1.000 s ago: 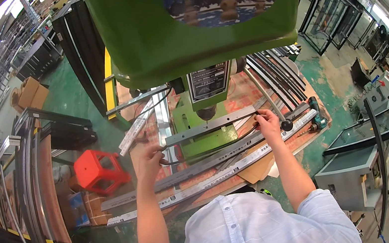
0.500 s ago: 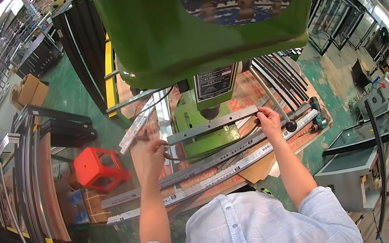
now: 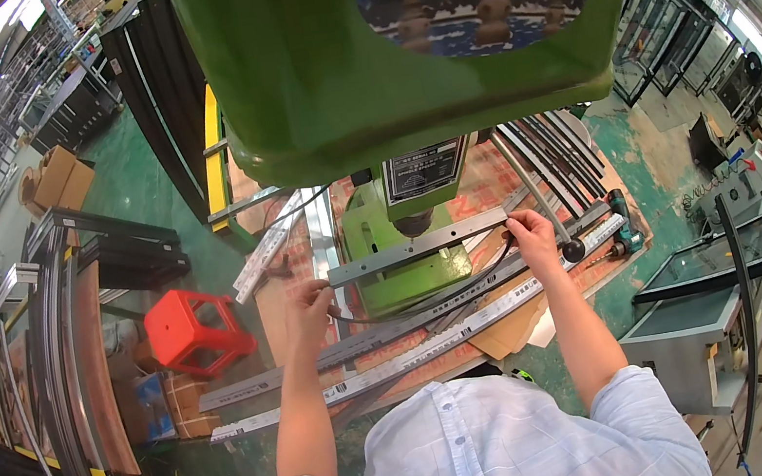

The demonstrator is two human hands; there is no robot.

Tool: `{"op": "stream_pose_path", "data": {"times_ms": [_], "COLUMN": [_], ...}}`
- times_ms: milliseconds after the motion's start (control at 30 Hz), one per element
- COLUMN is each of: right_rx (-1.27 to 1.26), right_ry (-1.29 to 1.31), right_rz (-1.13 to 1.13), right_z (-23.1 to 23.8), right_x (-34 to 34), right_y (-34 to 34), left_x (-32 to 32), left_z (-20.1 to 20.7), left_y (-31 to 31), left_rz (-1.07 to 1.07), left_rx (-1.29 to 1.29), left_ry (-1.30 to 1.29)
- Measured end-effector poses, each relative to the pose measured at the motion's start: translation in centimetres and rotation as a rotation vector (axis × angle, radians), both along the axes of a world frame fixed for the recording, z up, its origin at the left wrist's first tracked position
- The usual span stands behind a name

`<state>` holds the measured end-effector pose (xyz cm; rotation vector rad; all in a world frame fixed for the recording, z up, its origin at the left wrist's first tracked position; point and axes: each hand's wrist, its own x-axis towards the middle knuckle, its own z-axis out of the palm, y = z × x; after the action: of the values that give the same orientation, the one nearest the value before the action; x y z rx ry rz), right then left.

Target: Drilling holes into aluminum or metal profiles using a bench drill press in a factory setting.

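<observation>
A grey metal strip with several small holes (image 3: pixel 417 244) is held level across the front of a green drill press (image 3: pixel 417 85). My left hand (image 3: pixel 309 308) pinches its left end. At the other end, the fingers of my right hand (image 3: pixel 533 237) close on the strip. The drill chuck (image 3: pixel 414 224) stands just behind and above the strip's middle. Below it lies the green press base (image 3: pixel 422 283). A feed lever with a black ball knob (image 3: pixel 573 251) hangs beside my right wrist. A thin dark cable curves beneath the strip.
Long metal profiles (image 3: pixel 435 333) lie across the bench in front of me. Dark strips (image 3: pixel 551 153) and a cordless drill (image 3: pixel 623 226) lie at the right. A red stool (image 3: pixel 198 330) stands left. Glazed frames (image 3: pixel 728 250) are at far right, cardboard boxes (image 3: pixel 59 180) at far left.
My view has shifted slightly, so the press head sits a little lower and larger. Both hands keep their hold on the strip, with hardly any movement.
</observation>
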<state>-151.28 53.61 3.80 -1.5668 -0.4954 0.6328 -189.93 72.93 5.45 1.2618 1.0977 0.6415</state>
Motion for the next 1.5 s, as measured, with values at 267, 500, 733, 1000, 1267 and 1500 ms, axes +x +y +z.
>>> {"op": "stream_pose_path", "data": {"times_ms": [267,500,733,1000,1267,1500], "right_rx": [-0.023,0.065,0.091,0.121,0.157,0.131], "right_ry": [0.083,0.322,0.407,0.458,0.373,0.318], "right_rz": [-0.046,-0.055,-0.011,-0.224,0.105,0.090], "right_z": [1.0,1.3,1.9,0.2,1.9,1.3], "right_x": [-0.1,-0.1,-1.2,-1.3,-2.1,-1.9], "right_y": [-0.3,0.3,-0.5,0.6,-2.4,-1.4], "left_x": [-0.6,-1.7,-0.9,0.0,-0.9,-0.6], "left_z": [0.2,0.9,1.8,1.8,0.2,-0.1], "left_y": [0.4,1.8,1.7,2.1,1.1,-0.9], "left_rz": [0.034,-0.039,-0.085,-0.074,0.099,0.191], "left_rx": [-0.032,-0.090,0.000,0.021,-0.273,-0.288], "left_ry": [-0.035,0.021,0.090,0.073,-0.303,-0.419]}}
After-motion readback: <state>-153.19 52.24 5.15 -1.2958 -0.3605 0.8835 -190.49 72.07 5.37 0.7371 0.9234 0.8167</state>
